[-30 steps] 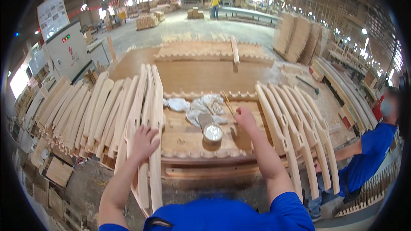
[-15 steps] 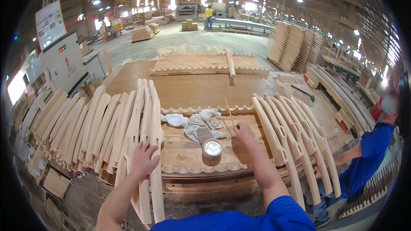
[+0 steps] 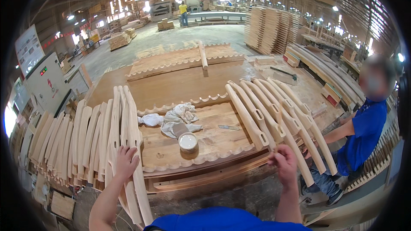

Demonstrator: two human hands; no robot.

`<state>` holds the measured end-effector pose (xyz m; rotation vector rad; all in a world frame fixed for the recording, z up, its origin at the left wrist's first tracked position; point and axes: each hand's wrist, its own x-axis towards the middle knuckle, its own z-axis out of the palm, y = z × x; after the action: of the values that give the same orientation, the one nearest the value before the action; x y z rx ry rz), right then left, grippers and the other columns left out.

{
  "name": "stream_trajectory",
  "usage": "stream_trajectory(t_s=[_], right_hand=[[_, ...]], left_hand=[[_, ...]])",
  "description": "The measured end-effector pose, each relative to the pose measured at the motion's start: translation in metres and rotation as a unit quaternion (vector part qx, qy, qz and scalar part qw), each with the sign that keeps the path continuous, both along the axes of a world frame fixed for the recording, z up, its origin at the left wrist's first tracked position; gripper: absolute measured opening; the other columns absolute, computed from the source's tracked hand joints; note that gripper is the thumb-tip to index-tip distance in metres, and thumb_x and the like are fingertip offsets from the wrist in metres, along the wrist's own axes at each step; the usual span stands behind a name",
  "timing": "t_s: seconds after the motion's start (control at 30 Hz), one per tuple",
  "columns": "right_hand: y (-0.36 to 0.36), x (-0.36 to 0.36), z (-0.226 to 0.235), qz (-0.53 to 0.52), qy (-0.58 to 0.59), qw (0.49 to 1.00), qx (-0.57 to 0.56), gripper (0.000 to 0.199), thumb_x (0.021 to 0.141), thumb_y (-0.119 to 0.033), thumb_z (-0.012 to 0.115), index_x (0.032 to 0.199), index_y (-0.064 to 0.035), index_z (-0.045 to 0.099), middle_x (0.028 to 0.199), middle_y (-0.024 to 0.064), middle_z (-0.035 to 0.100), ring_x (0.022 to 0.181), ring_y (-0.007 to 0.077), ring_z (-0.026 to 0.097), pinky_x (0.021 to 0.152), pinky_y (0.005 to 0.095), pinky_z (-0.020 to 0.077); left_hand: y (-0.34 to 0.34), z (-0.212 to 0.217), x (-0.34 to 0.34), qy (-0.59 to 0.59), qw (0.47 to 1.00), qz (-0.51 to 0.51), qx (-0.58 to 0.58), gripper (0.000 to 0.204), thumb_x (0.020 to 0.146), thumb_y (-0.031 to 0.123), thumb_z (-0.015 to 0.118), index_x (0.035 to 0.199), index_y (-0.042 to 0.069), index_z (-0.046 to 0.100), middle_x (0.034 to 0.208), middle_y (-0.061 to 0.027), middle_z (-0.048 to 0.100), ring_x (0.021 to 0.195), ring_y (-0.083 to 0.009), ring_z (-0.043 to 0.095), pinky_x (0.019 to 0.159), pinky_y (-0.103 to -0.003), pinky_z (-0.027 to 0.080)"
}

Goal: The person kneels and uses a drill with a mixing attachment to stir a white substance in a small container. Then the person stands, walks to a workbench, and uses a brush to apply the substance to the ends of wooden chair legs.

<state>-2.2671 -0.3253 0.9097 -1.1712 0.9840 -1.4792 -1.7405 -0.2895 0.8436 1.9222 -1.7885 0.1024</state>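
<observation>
My left hand (image 3: 125,162) lies with fingers apart on top of a long curved wooden piece (image 3: 128,119), the innermost of a row of such pieces on the left. My right hand (image 3: 283,162) has its fingers curled around the lower end of a curved wooden piece (image 3: 248,115) in the fanned row on the right. Between the hands is a wooden bench top with a scalloped front edge (image 3: 214,156).
On the bench stand a round white tub (image 3: 188,142), a crumpled white rag (image 3: 175,119) and a small flat tool (image 3: 229,127). A person in blue (image 3: 364,137) crouches at the right. A grey cabinet (image 3: 43,81) is at the left, and board stacks (image 3: 265,25) lie beyond.
My right hand has left the bench middle near the tub and moved right and down to the end of a curved piece. My left hand stays on the left row.
</observation>
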Motion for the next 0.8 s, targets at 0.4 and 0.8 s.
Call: stream_trajectory(t_s=[0.4, 0.8], right_hand=[[0.107, -0.200, 0.009, -0.279, 0.076, 0.957, -0.017, 0.009, 0.090, -0.009, 0.050, 0.096, -0.0048, 0.055, 0.066, -0.0010, 0.051, 0.051, 0.0015, 0.038, 0.045, 0.0153, 0.0261], [0.223, -0.336, -0.059, -0.418, 0.127, 0.898, 0.058, 0.011, 0.087, -0.006, 0.054, 0.097, -0.0010, 0.056, 0.071, -0.0018, 0.053, 0.065, 0.0045, 0.048, 0.058, 0.0185, 0.0391]], left_hand=[[-0.051, 0.045, -0.233, -0.130, 0.953, -0.259, -0.089, 0.038, 0.071, 0.013, 0.067, 0.107, 0.007, 0.055, 0.124, -0.0123, 0.047, 0.119, -0.0344, 0.038, 0.100, -0.048, 0.032], [-0.084, -0.029, -0.387, -0.120, 0.976, -0.157, 0.093, 0.068, 0.079, 0.025, 0.064, 0.133, -0.001, 0.032, 0.122, -0.0204, 0.049, 0.112, -0.0379, 0.043, 0.097, -0.043, 0.034]])
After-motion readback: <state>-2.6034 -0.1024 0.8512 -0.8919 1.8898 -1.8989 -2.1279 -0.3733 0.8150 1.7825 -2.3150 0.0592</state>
